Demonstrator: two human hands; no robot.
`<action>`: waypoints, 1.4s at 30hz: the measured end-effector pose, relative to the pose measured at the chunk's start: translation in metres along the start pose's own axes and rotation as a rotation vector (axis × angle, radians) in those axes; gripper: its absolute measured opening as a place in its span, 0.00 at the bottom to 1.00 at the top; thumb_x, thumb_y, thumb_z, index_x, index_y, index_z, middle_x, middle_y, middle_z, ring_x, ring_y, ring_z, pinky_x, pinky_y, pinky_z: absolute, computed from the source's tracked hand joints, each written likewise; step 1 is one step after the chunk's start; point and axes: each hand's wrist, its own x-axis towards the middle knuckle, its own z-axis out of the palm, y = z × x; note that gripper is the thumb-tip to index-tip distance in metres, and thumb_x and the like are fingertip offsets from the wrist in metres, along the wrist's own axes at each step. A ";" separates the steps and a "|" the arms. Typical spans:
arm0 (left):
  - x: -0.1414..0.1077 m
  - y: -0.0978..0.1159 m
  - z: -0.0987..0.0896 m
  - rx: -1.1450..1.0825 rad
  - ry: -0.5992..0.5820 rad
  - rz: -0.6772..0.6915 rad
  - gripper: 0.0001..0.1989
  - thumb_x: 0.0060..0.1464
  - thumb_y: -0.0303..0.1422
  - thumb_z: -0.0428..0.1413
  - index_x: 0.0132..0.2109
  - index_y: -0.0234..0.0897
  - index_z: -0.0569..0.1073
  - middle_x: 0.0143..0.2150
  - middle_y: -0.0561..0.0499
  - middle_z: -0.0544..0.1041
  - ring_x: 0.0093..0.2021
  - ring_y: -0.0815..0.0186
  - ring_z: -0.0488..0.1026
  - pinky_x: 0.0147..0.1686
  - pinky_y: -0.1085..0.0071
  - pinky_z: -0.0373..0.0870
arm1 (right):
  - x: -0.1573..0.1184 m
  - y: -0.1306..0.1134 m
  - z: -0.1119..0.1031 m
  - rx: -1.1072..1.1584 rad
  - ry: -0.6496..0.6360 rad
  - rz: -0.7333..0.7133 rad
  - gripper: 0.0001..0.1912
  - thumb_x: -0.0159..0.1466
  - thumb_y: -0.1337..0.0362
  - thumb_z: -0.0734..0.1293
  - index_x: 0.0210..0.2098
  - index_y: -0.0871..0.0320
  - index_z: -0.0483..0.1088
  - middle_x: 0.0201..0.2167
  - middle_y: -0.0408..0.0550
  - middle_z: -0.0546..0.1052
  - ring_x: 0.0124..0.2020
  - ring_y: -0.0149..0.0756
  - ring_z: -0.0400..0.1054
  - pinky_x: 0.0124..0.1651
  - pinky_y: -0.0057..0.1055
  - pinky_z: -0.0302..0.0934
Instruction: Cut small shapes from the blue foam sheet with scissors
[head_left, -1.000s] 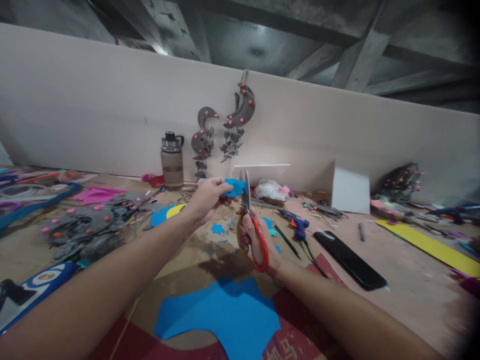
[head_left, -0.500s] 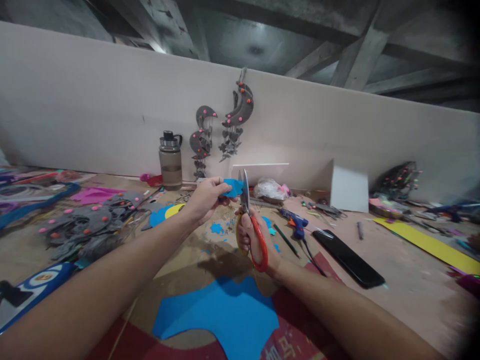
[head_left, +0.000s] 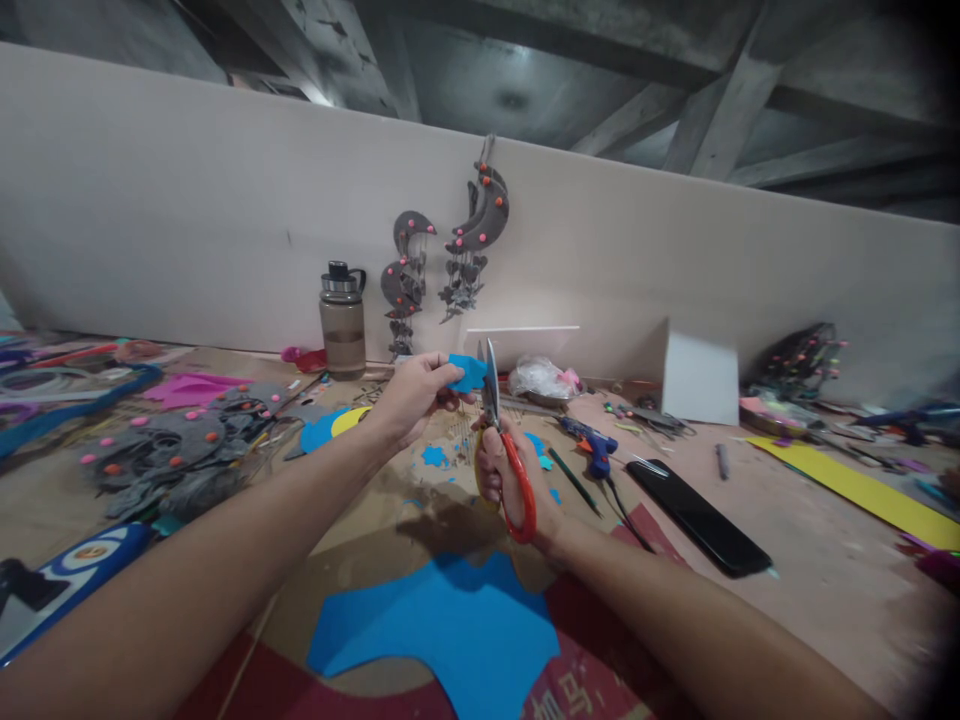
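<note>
The left hand [head_left: 426, 392] is pinching a small blue piece [head_left: 468, 373] between its fingers; the right hand's fingers are wrapping around the scissors' handles [head_left: 520, 490].

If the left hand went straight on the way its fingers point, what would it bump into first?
The scissors, most likely: their open blades stand right by the edge of the blue piece that the left hand pinches. Depth is hard to judge here.
</note>
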 end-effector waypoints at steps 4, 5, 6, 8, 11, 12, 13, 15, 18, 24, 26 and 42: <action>-0.001 0.001 0.001 0.000 -0.001 -0.005 0.09 0.42 0.31 0.61 0.28 0.34 0.68 0.24 0.50 0.75 0.24 0.66 0.76 0.21 0.76 0.61 | 0.000 0.000 0.000 -0.006 -0.028 -0.025 0.19 0.64 0.46 0.66 0.37 0.52 0.58 0.22 0.33 0.56 0.18 0.22 0.49 0.17 0.19 0.45; -0.001 0.002 0.001 -0.002 -0.001 -0.004 0.09 0.42 0.31 0.61 0.28 0.34 0.67 0.24 0.50 0.75 0.24 0.66 0.76 0.21 0.76 0.61 | 0.000 0.000 0.000 -0.001 -0.034 -0.031 0.19 0.64 0.46 0.66 0.38 0.53 0.58 0.23 0.34 0.57 0.18 0.22 0.49 0.18 0.19 0.46; -0.001 0.002 0.001 -0.004 0.000 -0.003 0.09 0.42 0.31 0.61 0.28 0.35 0.67 0.23 0.50 0.75 0.24 0.66 0.76 0.21 0.76 0.61 | 0.000 -0.001 0.000 0.004 -0.040 -0.037 0.19 0.64 0.46 0.66 0.38 0.52 0.58 0.23 0.34 0.57 0.19 0.22 0.49 0.18 0.19 0.46; -0.001 0.002 0.001 -0.004 0.001 0.001 0.09 0.42 0.31 0.61 0.28 0.35 0.67 0.23 0.50 0.76 0.24 0.66 0.76 0.20 0.76 0.61 | 0.000 0.000 0.000 0.010 -0.054 -0.054 0.18 0.65 0.46 0.65 0.39 0.52 0.58 0.24 0.34 0.56 0.19 0.22 0.50 0.19 0.19 0.46; -0.001 0.001 0.001 0.004 -0.002 0.007 0.09 0.43 0.31 0.61 0.27 0.35 0.67 0.23 0.49 0.76 0.24 0.66 0.76 0.20 0.76 0.61 | 0.000 0.000 0.000 0.013 -0.067 -0.068 0.17 0.66 0.47 0.65 0.40 0.52 0.60 0.24 0.34 0.56 0.19 0.22 0.49 0.19 0.19 0.46; -0.001 0.001 0.001 0.010 -0.003 0.008 0.09 0.43 0.31 0.61 0.27 0.35 0.67 0.23 0.49 0.76 0.24 0.66 0.76 0.20 0.76 0.61 | 0.000 0.000 0.000 0.015 -0.066 -0.066 0.17 0.66 0.47 0.65 0.41 0.52 0.60 0.24 0.34 0.56 0.19 0.22 0.49 0.19 0.19 0.46; -0.001 0.001 0.001 0.015 -0.004 0.009 0.08 0.43 0.31 0.61 0.27 0.35 0.67 0.23 0.49 0.76 0.24 0.66 0.76 0.21 0.76 0.61 | -0.001 0.000 0.000 0.017 -0.061 -0.062 0.17 0.66 0.46 0.65 0.41 0.52 0.61 0.24 0.34 0.56 0.19 0.22 0.49 0.19 0.19 0.46; 0.000 0.000 0.000 0.024 -0.008 0.011 0.08 0.44 0.31 0.60 0.28 0.35 0.68 0.22 0.49 0.76 0.24 0.66 0.75 0.21 0.76 0.61 | -0.001 -0.001 0.001 0.022 -0.052 -0.052 0.18 0.65 0.46 0.65 0.40 0.53 0.61 0.23 0.34 0.56 0.18 0.22 0.48 0.18 0.19 0.46; 0.001 -0.001 -0.001 0.023 -0.018 0.018 0.08 0.44 0.31 0.60 0.28 0.35 0.67 0.22 0.49 0.76 0.24 0.66 0.75 0.21 0.76 0.61 | -0.001 0.000 0.001 0.032 -0.048 -0.041 0.19 0.64 0.45 0.66 0.38 0.53 0.60 0.22 0.33 0.55 0.17 0.22 0.47 0.17 0.18 0.45; 0.001 -0.002 -0.002 0.024 -0.023 0.017 0.08 0.44 0.30 0.60 0.28 0.35 0.67 0.22 0.49 0.75 0.24 0.66 0.75 0.20 0.76 0.61 | -0.001 0.000 0.001 0.051 -0.044 -0.031 0.19 0.64 0.45 0.67 0.38 0.52 0.60 0.23 0.33 0.55 0.18 0.22 0.47 0.17 0.18 0.44; 0.001 -0.001 -0.001 0.017 -0.014 0.010 0.09 0.43 0.30 0.61 0.28 0.35 0.66 0.22 0.50 0.75 0.24 0.66 0.75 0.20 0.76 0.60 | -0.001 -0.001 0.001 0.044 -0.043 -0.016 0.19 0.63 0.45 0.67 0.39 0.52 0.59 0.22 0.33 0.55 0.17 0.22 0.47 0.17 0.18 0.44; 0.002 0.000 -0.002 -0.020 0.004 0.029 0.10 0.42 0.30 0.63 0.29 0.34 0.69 0.24 0.51 0.74 0.23 0.70 0.72 0.22 0.76 0.59 | -0.002 0.000 0.000 0.021 -0.034 -0.002 0.19 0.63 0.46 0.67 0.38 0.52 0.58 0.22 0.33 0.56 0.17 0.22 0.47 0.16 0.18 0.43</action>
